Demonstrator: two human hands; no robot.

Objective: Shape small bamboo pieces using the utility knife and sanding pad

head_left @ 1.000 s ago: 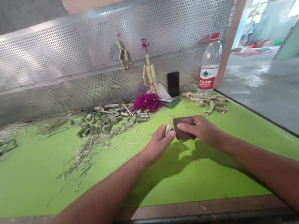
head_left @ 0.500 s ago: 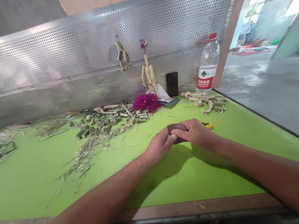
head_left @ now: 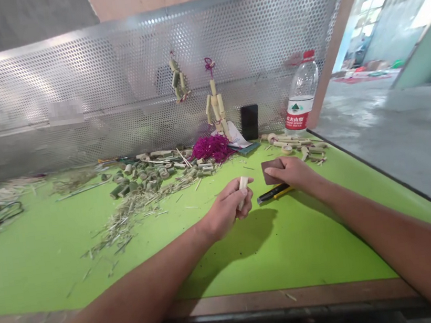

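My left hand (head_left: pixel 227 207) grips a short pale bamboo piece (head_left: pixel 243 188) upright between thumb and fingers, its lower part hidden by the fingers. My right hand (head_left: pixel 290 173) pinches a dark brown square of sandpaper (head_left: pixel 270 172) at its right side, a little apart from the bamboo piece. Just below the right hand, a yellow and black utility knife (head_left: pixel 274 193) lies on the green tabletop (head_left: pixel 70 265), not touching either hand.
Bamboo segments and shavings (head_left: pixel 148 191) are scattered left of my hands. Bamboo figures (head_left: pixel 215 103) stand or hang against a perforated metal panel (head_left: pixel 262 33), beside a magenta tuft (head_left: pixel 209 149), a black phone (head_left: pixel 250 122) and a plastic water bottle (head_left: pixel 300 92).
My hands have moved apart after being close together, with the sandpaper going right and away from the bamboo piece. The utility knife now shows in full below my right hand.
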